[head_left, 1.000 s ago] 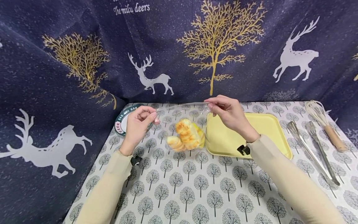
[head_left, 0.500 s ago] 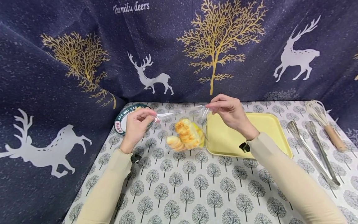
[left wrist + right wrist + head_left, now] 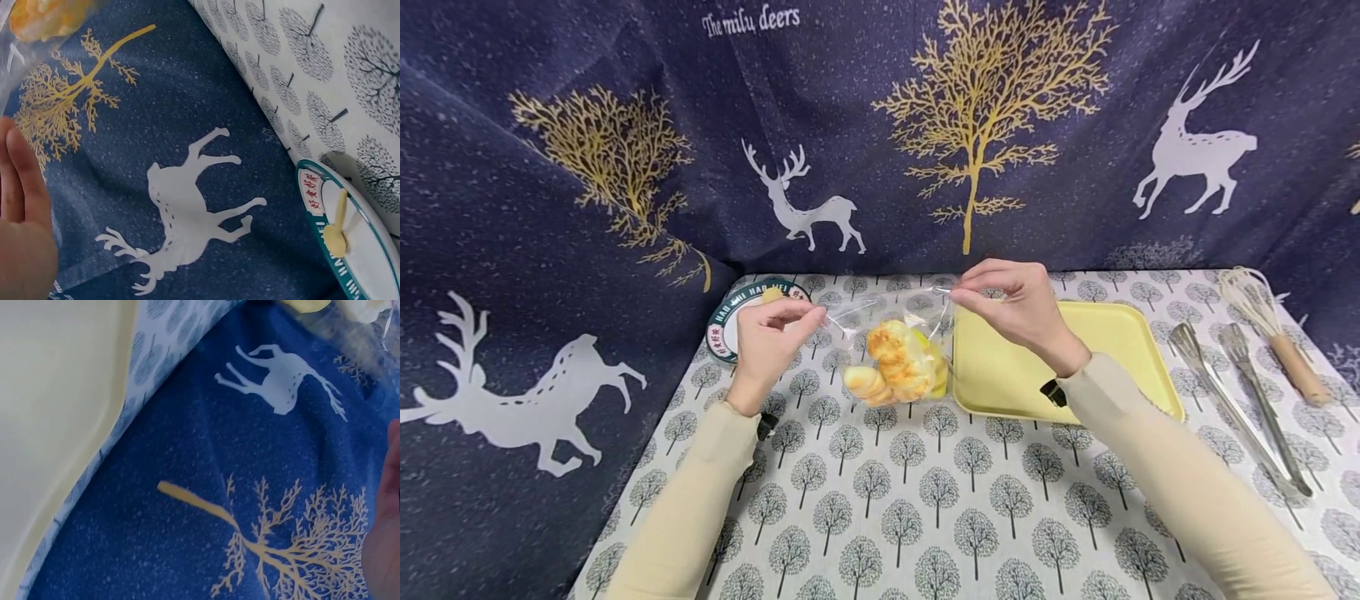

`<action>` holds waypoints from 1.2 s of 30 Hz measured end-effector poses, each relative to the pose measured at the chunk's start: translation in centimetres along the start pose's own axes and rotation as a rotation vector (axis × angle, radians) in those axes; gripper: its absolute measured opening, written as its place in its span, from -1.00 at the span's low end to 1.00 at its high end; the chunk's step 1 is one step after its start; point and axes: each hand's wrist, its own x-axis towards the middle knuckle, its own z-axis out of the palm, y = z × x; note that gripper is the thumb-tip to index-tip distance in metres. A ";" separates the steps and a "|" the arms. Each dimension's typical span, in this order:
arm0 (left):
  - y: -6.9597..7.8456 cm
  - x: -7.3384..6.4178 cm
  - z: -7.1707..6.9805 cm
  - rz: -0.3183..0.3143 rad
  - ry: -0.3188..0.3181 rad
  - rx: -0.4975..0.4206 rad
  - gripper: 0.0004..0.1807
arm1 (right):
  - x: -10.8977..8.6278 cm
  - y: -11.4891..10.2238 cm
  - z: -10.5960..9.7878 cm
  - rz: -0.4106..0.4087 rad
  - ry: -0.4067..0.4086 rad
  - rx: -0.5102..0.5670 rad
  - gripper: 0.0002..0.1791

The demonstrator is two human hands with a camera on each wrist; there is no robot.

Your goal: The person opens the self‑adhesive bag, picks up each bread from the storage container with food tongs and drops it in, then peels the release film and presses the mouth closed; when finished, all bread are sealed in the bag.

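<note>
A clear plastic bag (image 3: pixel 857 312) is stretched between the two hands, with several bread pieces at its bottom. Among them a golden-brown bread (image 3: pixel 898 358) lies over a smaller pale roll (image 3: pixel 867 383), and something yellow (image 3: pixel 938 367) shows at the right. My left hand (image 3: pixel 771 342) pinches the bag's upper left corner between thumb and fingers. At the upper right corner my right hand (image 3: pixel 1018 308) pinches the film the same way. The left wrist view catches part of the bread (image 3: pixel 47 15) beyond the left hand (image 3: pixel 25 212); the right hand (image 3: pixel 384 525) is at that view's edge.
A yellow tray (image 3: pixel 1075 400) lies right of the bag. Behind the left hand sits a green-rimmed plate (image 3: pixel 724 321) bearing a small yellow spoon-shaped piece (image 3: pixel 335 234). Metal tongs (image 3: pixel 1232 400) and a wooden-handled whisk (image 3: pixel 1296 367) lie at the far right. A dark deer-print cloth (image 3: pixel 880 125) hangs behind.
The left hand has shifted slightly down and right, and the right hand a little left, so the bag's top film hangs slacker. The bread inside has shifted slightly.
</note>
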 end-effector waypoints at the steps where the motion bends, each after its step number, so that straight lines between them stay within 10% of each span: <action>1: 0.0 0.0 0.1 -0.002 0.019 0.011 -0.89 | 0.1 -0.1 0.1 -0.006 0.005 -0.008 -0.84; 12: 0.2 -0.4 0.4 -0.059 0.047 0.009 -0.65 | -0.2 -0.8 0.6 0.089 -0.033 -0.080 -0.56; 18: 0.3 -0.2 0.1 -0.097 -0.014 0.071 -0.46 | 0.0 -1.4 0.5 0.161 -0.148 -0.213 -0.87; 23: 1.2 0.3 1.1 0.096 -0.155 0.462 -0.52 | 0.3 -2.0 0.6 0.159 -0.200 -0.242 -0.97; 28: 3.9 1.8 5.4 0.235 -0.334 0.829 -0.39 | 0.4 -3.2 1.1 0.044 -0.172 -0.306 -0.93; 36: 6.5 3.2 9.6 0.222 -0.557 0.782 -0.75 | 0.6 -4.1 1.9 -0.011 -0.188 -0.283 -0.93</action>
